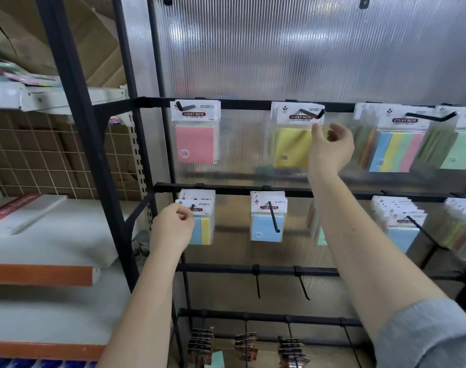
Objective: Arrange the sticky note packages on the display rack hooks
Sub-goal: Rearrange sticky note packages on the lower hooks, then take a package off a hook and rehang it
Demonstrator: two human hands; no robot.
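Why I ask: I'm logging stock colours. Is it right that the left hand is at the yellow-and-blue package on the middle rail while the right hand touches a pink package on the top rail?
Not quite: in the head view the right hand touches the yellow package, not pink. The rest holds.

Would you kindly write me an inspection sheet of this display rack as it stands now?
Surface: black metal display rack with ribbed translucent back panel.
Job's things: pink sticky note package, yellow sticky note package, blue sticky note package hang on hooks; two bare black hooks lower down.
Clutter: small dark carded items on bottom hooks.
Grippers: left hand pinches the yellow-and-blue package; right hand pinches the yellow package's header.
Cables: nothing seen.
Surroundings: white shelves, cardboard boxes left.
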